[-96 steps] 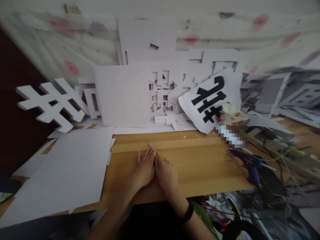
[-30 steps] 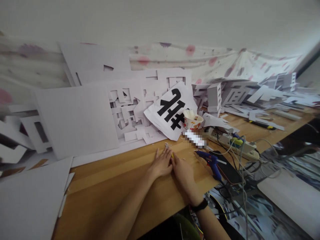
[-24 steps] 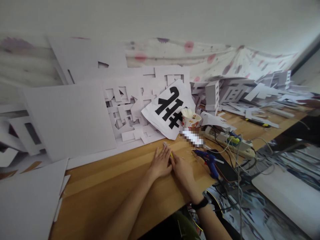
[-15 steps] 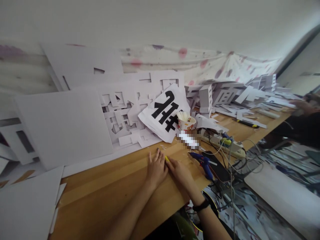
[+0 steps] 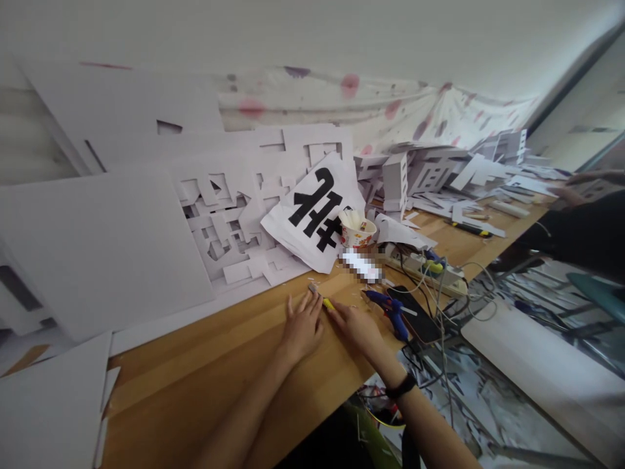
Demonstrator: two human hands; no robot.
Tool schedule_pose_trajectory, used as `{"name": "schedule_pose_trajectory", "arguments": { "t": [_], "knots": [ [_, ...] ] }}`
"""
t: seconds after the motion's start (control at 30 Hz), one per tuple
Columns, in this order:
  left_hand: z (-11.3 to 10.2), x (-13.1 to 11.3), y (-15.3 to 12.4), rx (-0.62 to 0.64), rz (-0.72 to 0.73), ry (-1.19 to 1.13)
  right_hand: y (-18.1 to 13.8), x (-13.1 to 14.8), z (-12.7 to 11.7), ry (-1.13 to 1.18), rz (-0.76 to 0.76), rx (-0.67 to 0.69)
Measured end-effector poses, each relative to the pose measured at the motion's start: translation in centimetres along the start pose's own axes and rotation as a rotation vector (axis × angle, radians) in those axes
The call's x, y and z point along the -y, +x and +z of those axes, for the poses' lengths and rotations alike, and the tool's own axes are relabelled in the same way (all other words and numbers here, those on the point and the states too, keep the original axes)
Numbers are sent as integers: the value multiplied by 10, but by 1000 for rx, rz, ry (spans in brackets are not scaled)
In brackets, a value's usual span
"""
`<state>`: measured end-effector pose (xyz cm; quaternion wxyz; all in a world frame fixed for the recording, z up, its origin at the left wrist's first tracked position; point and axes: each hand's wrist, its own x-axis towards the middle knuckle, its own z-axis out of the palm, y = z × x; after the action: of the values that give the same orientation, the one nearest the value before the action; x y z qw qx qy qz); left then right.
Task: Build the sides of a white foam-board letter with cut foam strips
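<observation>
My left hand (image 5: 303,326) rests on the wooden table with its fingers stretched forward and partly spread. Its fingertips are beside a small grey piece (image 5: 312,287), which may be one end of the tool by my hands. My right hand (image 5: 359,329), with a dark band on the wrist, is closed around a yellow utility knife (image 5: 328,303). Only a short ridged yellow part of the knife shows between the hands; fingers cover the rest. Small white scraps lie just beyond the fingertips.
Large white boards (image 5: 112,241) and cut-out sheets lean along the wall. A printed paper (image 5: 312,215) and a paper cup (image 5: 357,233) stand ahead. A blue glue gun (image 5: 390,309), phone (image 5: 415,316) and power strip (image 5: 452,280) with cables are right. Another person's arm (image 5: 586,185) reaches in.
The view has turned slightly, so the scene sits further left and higher. My hands stay together at the yellow knife, and a little more of the grey piece shows.
</observation>
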<state>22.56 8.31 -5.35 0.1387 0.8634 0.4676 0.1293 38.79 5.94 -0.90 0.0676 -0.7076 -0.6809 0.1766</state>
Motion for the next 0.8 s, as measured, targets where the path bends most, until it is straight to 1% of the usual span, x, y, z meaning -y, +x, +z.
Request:
{"name": "schedule_pose_trajectory", "arguments": {
  "t": [0.17,0.37,0.63,0.8],
  "knots": [
    [4,4,7,36,-2,-17,6,-4,-6,-25,-7,17],
    [3,4,12,92,-36,19,10,6,-7,-52,-1,21],
    [5,5,14,70,-69,-25,6,26,6,-101,77,-12],
    [1,4,13,65,-82,-27,3,41,18,-125,129,-48]
  ]
}}
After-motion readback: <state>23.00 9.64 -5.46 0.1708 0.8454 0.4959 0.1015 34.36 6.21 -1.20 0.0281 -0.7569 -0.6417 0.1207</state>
